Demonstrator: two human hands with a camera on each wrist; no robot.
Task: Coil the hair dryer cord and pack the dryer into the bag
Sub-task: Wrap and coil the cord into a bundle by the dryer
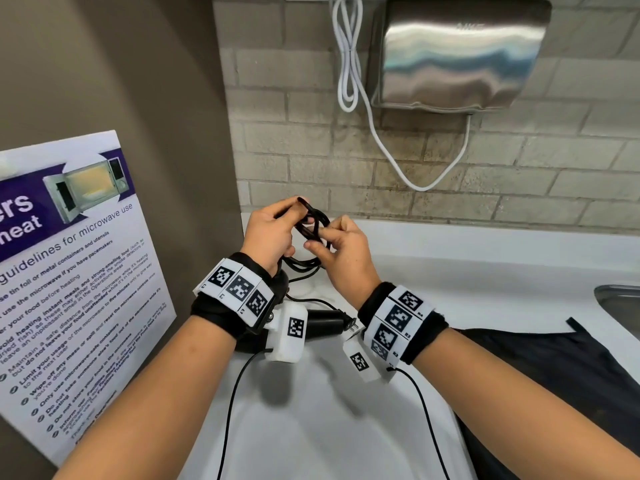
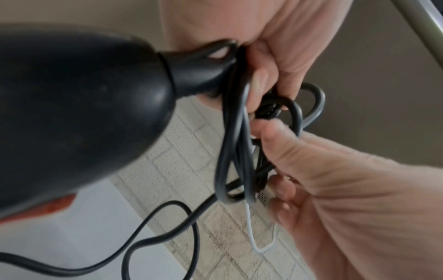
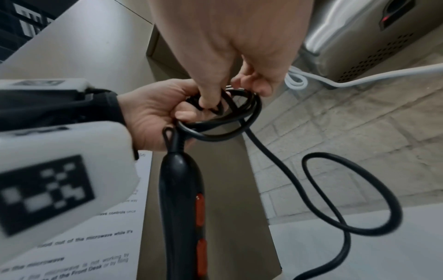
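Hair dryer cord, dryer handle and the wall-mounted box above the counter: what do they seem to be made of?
Cord: black rubber or soft plastic sheath, matte, bending in smooth loops. Dryer handle: hard black plastic, slight sheen, with orange-red buttons. Wall box: brushed metal, probably stainless steel, judging by its streaky silver reflections.

cord [image 3: 249, 130]: you see smooth black rubber
hand dryer [image 1: 457, 53]: brushed shiny metal
wall [image 1: 519, 161]: rough matt brick

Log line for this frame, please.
stage: coiling | left hand: holds cord loops | right hand: pinches cord | bag: unpacked
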